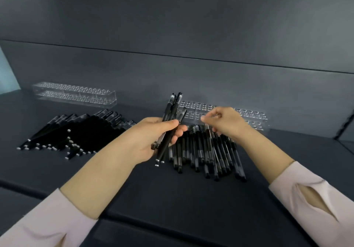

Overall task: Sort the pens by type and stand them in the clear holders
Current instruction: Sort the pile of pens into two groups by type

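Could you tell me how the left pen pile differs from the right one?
The left pile is fanned, the right pile roughly parallel. The left pile's barrels are solid black with pale tips, the right pile's banded grey. Both lie flat on the dark table.

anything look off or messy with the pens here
Nothing damaged or spilled. In the left pile, a few stray pens near its front lie crossed over the fanned rest; the right pile lies roughly parallel.

Pale pink sleeves [314, 195], slit cuffs
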Available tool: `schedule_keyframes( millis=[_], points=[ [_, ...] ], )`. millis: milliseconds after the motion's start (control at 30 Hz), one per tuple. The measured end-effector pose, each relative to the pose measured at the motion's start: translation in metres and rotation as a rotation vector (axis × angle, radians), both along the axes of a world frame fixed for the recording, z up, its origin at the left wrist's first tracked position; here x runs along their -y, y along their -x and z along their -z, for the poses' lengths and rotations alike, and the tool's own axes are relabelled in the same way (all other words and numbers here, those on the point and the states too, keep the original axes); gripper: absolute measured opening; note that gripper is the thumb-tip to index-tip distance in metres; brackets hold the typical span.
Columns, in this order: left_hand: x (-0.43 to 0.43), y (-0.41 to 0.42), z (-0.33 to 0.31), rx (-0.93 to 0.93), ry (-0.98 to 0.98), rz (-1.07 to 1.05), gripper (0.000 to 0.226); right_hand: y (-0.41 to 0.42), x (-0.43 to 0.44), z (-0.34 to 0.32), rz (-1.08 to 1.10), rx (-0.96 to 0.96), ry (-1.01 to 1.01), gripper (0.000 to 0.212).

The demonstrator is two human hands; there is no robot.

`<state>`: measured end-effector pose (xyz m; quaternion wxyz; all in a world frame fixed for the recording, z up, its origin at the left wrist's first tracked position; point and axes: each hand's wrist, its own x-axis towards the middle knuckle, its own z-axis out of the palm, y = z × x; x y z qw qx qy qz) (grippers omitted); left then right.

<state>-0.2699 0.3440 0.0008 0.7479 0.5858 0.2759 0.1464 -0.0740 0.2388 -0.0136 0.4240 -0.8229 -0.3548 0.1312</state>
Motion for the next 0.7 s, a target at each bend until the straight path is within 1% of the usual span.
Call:
schedule_keyframes(
  millis=[67,167,233,333,433,500,567,700],
  points=[
    [-0.007,-0.001,-0.001,0.027,0.029,-0.01,0.017,0.009,-0.003,-0.007,-0.007,-0.007,-0.05,0.021],
    [-0.019,-0.003,-0.001,0.07,0.042,-0.007,0.014,0.033,-0.015,-0.017,-0.113,-0.218,-0.145,0.023],
    [-0.029,-0.003,-0.002,0.085,0.026,0.015,0.014,0.051,-0.028,-0.021,-0.146,-0.313,-0.208,0.022],
    [-0.051,0.002,-0.005,0.109,-0.004,0.053,0.013,0.072,-0.05,-0.022,-0.1,-0.43,-0.349,0.013],
    [-0.084,0.012,-0.009,0.134,-0.004,0.054,0.014,0.089,-0.077,-0.027,-0.013,-0.572,-0.521,0.014],
    [-0.11,0.021,-0.012,0.108,0.002,0.045,0.016,0.101,-0.097,-0.032,0.06,-0.598,-0.623,0.013],
    [-0.138,0.032,-0.013,0.095,0.008,0.051,0.016,0.112,-0.117,-0.035,0.123,-0.592,-0.692,0.006],
    [-0.192,0.057,-0.014,0.142,0.041,0.027,0.013,0.137,-0.161,-0.035,0.228,-0.553,-0.748,0.003]
  ],
)
